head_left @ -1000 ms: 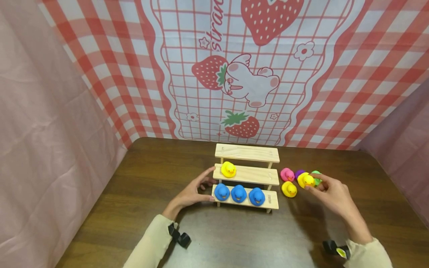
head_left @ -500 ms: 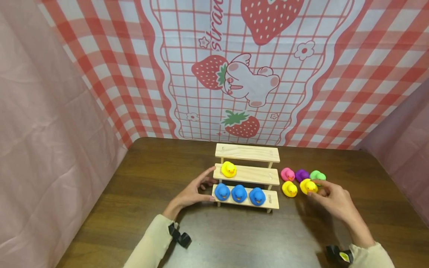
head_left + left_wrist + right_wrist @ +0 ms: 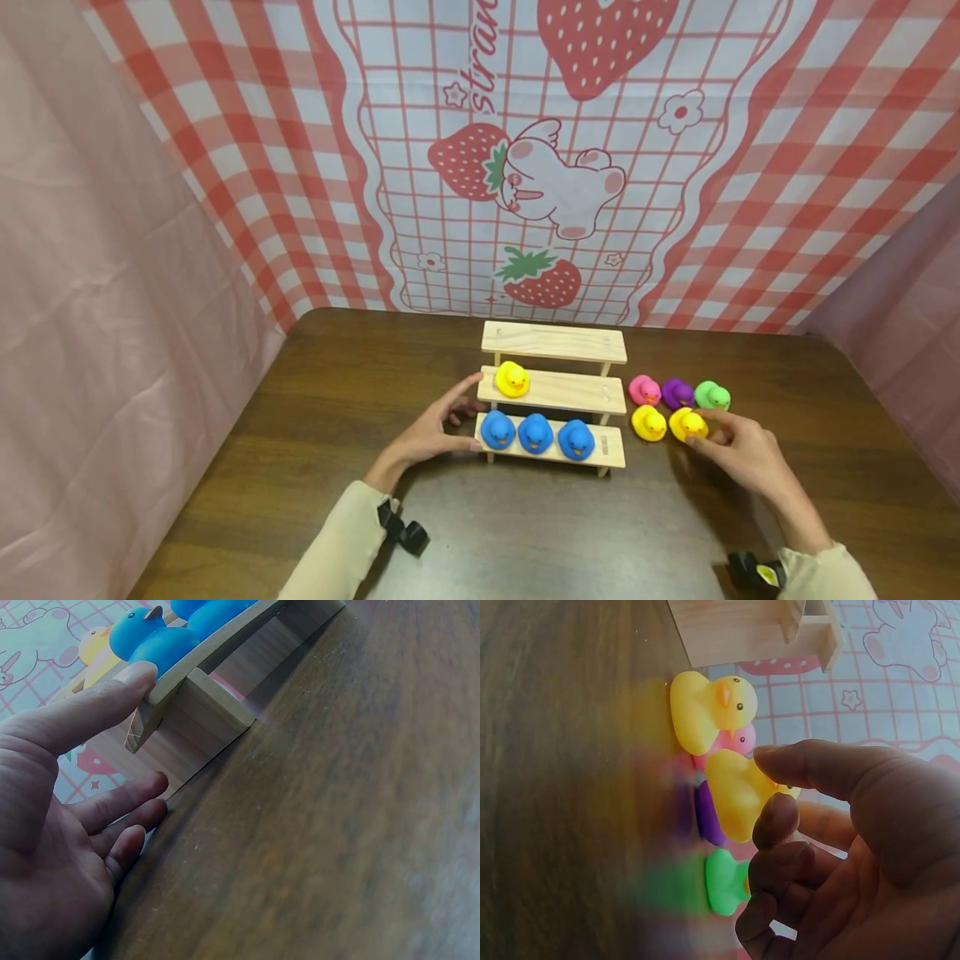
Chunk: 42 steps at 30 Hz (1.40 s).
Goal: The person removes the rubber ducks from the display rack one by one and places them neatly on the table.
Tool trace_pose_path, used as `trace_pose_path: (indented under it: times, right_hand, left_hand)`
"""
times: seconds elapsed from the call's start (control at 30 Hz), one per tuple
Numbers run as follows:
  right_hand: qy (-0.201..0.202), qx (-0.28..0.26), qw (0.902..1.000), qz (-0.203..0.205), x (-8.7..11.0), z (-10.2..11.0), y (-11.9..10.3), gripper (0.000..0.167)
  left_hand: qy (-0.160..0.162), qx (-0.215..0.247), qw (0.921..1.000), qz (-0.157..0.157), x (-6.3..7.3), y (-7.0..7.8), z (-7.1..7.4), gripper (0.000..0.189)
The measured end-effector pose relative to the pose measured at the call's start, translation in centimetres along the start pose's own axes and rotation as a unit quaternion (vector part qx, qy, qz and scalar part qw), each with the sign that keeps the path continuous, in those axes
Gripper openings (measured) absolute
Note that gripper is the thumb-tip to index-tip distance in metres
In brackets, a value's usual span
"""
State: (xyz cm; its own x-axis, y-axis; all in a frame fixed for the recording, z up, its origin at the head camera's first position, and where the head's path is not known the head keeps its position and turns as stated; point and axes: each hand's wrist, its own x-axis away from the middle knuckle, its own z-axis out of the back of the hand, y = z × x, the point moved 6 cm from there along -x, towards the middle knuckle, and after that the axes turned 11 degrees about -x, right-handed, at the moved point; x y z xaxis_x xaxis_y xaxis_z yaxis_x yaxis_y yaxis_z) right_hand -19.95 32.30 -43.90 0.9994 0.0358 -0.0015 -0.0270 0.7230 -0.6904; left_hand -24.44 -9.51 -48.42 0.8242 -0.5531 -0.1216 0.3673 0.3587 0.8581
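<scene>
My left hand (image 3: 429, 431) is at the left end of a three-step wooden rack (image 3: 553, 341). Its thumb touches the end of the lowest step, and its index finger reaches the middle one; the other fingers spread loosely. Three blue rubber ducks (image 3: 536, 433) sit in a row on the lowest step, and one yellow rubber duck (image 3: 512, 379) sits at the left of the middle step. Right of the rack, my right hand (image 3: 745, 447) pinches another yellow rubber duck (image 3: 686, 424) between thumb and index finger, low over the table.
Beside the held duck sits a further yellow duck (image 3: 648, 423). Behind them stand a pink duck (image 3: 644, 390), a purple duck (image 3: 678, 392) and a green duck (image 3: 712, 396). A strawberry-print cloth (image 3: 540, 167) hangs at the back edge of the brown table (image 3: 360, 375).
My right hand has brought its yellow duck slightly toward me, away from the purple and green ducks, level with the other loose yellow one. The left hand stays where it was.
</scene>
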Motion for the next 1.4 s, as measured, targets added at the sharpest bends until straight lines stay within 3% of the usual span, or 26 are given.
trace_pose_path:
  times: [0.33,1.0,1.4]
  right_hand:
    - [-0.004,0.001,1.0,0.008,-0.2,-0.5,0.7,0.051]
    - [-0.024,-0.013,0.9995,-0.019,-0.2,-0.9,1.3,0.052]
    - [0.003,-0.013,0.9999,0.005,-0.4,0.1,0.3,0.046]
  left_hand:
    - [-0.001,0.002,1.0,0.005,0.0,-0.1,0.0,0.099]
    - [-0.001,0.001,0.9999,0.014,0.0,-0.1,0.0,0.099]
    - [0.0,0.002,0.9999,0.012,0.0,-0.1,0.0,0.098]
